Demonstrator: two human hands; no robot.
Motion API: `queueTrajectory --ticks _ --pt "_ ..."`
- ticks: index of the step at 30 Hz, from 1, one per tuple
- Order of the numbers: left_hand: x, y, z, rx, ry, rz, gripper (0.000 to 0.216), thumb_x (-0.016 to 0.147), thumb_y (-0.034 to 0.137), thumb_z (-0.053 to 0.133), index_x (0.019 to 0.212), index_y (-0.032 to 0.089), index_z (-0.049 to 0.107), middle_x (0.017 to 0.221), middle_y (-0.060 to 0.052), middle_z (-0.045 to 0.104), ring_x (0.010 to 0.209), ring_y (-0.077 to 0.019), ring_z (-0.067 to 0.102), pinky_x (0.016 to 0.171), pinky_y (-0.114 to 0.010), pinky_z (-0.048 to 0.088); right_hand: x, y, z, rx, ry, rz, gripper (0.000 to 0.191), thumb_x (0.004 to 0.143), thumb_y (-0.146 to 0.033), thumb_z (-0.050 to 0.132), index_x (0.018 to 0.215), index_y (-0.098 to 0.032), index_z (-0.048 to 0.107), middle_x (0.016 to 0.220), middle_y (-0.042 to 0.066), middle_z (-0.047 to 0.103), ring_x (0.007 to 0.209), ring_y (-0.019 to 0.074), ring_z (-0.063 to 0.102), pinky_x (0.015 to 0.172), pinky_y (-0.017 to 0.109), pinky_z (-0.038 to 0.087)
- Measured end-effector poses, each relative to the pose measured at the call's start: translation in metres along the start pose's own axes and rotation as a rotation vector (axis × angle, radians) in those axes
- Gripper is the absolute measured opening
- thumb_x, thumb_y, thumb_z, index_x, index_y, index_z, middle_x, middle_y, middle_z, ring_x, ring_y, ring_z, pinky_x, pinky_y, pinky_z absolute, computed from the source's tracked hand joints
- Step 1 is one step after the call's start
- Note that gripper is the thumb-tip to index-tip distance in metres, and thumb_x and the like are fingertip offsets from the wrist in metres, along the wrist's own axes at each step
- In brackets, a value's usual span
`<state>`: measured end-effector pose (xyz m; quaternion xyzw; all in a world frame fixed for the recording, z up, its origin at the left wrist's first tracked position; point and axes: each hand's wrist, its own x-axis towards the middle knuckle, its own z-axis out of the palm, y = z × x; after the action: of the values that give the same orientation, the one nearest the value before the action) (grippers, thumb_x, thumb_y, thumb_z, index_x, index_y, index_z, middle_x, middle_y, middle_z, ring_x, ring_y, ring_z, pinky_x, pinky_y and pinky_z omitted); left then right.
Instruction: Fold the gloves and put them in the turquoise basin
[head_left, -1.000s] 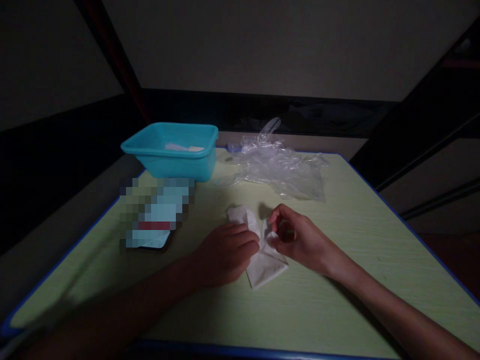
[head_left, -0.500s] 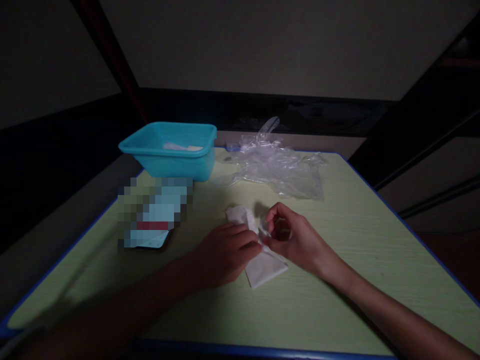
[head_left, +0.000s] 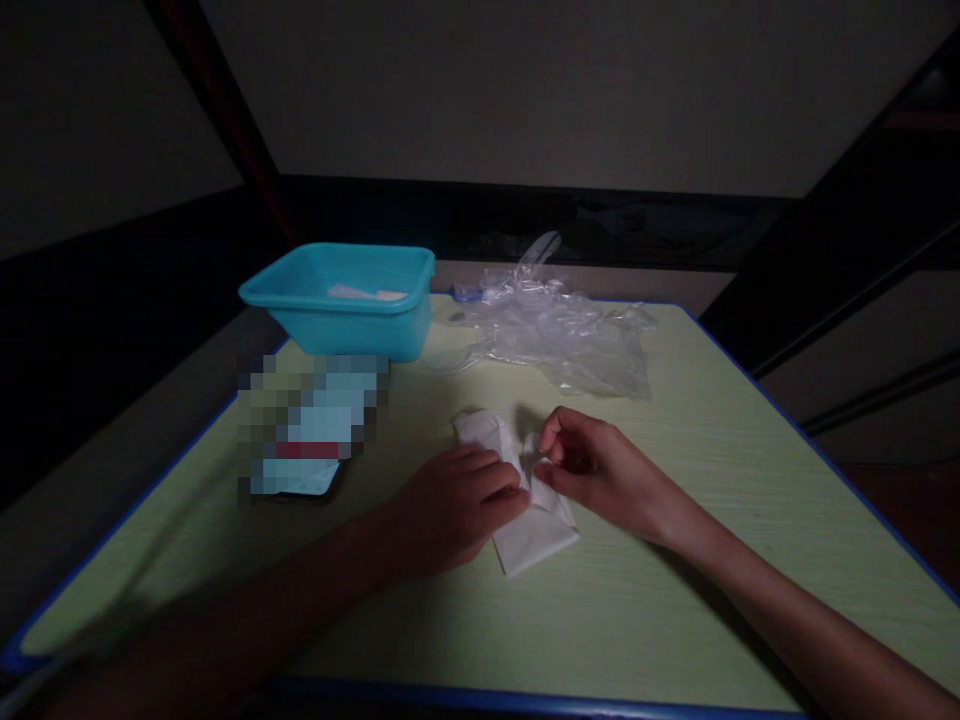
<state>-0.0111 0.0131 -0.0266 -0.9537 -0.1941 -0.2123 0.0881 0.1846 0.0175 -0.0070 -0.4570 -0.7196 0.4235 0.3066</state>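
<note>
A white folded tissue (head_left: 534,535) lies near the middle of the pale green table (head_left: 675,560). My left hand (head_left: 450,510) rests on its left side, fingers curled and pressing it down. From the right, my right hand (head_left: 600,470) pinches a raised flap of the tissue between thumb and forefinger. Another part of the tissue (head_left: 480,430) pokes out beyond my left fingers.
A turquoise plastic tub (head_left: 341,300) with something pale inside stands at the back left. Crumpled clear plastic wrap (head_left: 559,335) lies at the back centre. A phone with a blurred screen (head_left: 304,440) sits left of my hands. The table has a blue edge; surroundings are dark.
My right hand has lowered its fingers a little and closed tighter on the tissue flap. My left hand stayed pressed on the tissue, almost unmoved.
</note>
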Motion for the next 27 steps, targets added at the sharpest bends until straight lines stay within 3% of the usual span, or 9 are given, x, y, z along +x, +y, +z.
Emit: queueTrajectory --ticks 12,21,27 --pt "-0.0010 -0.0002 0.0032 -0.020 -0.001 -0.004 0.014 0.087 0.011 0.050 0.089 0.017 0.062 0.078 -0.002 0.061 0.072 -0.0165 0.051 0.063 -0.029 0.037 0.0039 -0.0038 0.0033 0.345 -0.077 0.102 0.022 0.067 -0.022 0.063 0.076 -0.021 0.043 0.056 -0.008 0.049 0.043 0.0060 0.044 0.042 0.020 0.035" --pt "-0.0004 -0.0004 0.0024 -0.007 0.002 -0.006 0.014 0.087 0.011 0.049 0.085 0.017 0.062 0.076 -0.001 0.061 0.071 -0.0159 0.052 0.062 -0.029 0.037 0.0025 -0.0033 0.0048 0.382 -0.089 0.085 0.021 0.063 -0.013 0.063 0.076 -0.019 0.047 0.061 -0.005 0.057 0.053 0.0075 0.052 0.051 0.021 0.039" --pt "-0.0008 -0.0010 0.0017 -0.015 0.081 0.002 0.017 0.086 0.009 0.048 0.075 0.016 0.060 0.071 -0.001 0.060 0.066 -0.0155 0.051 0.060 -0.028 0.039 0.0015 0.0014 0.0064 0.394 -0.141 0.068 0.021 0.062 -0.012 0.064 0.076 -0.018 0.050 0.065 -0.004 0.059 0.058 0.0085 0.055 0.054 0.022 0.042"
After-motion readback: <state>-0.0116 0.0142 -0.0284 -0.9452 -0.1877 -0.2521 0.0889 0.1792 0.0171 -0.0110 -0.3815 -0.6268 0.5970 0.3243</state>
